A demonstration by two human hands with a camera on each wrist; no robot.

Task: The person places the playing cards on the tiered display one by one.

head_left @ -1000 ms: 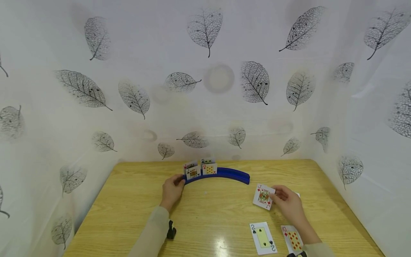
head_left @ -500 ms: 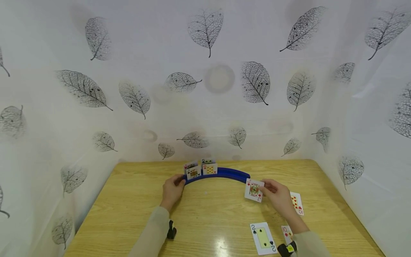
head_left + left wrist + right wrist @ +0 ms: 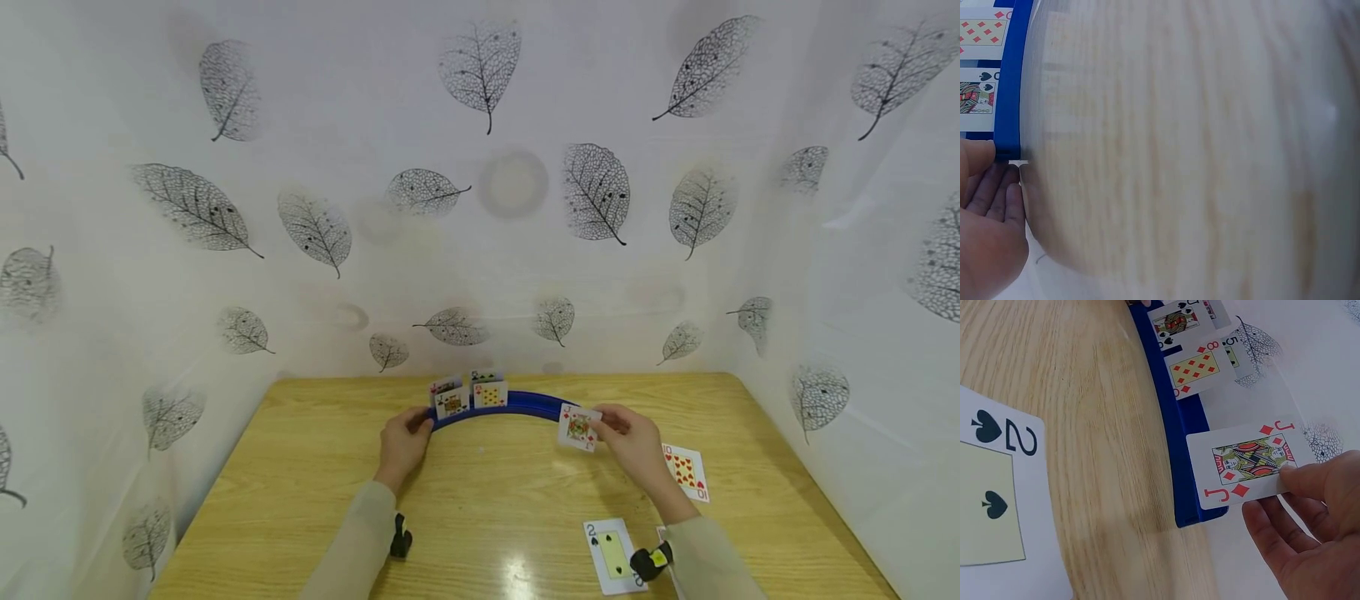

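Note:
A curved blue card holder [image 3: 536, 406] stands at the back of the table. My left hand [image 3: 402, 443] grips its left end between thumb and fingers. My right hand [image 3: 633, 442] pinches a jack of diamonds [image 3: 1250, 464] by one edge, face toward me. In the right wrist view that card overlaps the holder near its right end. Upright in the holder's left half stand a jack of spades [image 3: 1177, 324] and an eight of diamonds [image 3: 1196, 369] in front. Behind them are a five [image 3: 1239, 357] and a face card [image 3: 446, 383], both partly hidden.
A two of spades [image 3: 613, 550] lies face up at the front right of the wooden table [image 3: 300, 483]. Further right is a ten of hearts [image 3: 686, 473]. Another card is mostly covered by my right sleeve [image 3: 708, 554]. A leaf-patterned white curtain [image 3: 510, 275] surrounds the table.
My right hand has carried the jack of diamonds left and away from me, to the holder's right end, uncovering the ten of hearts. My left hand has stayed at the holder's left end.

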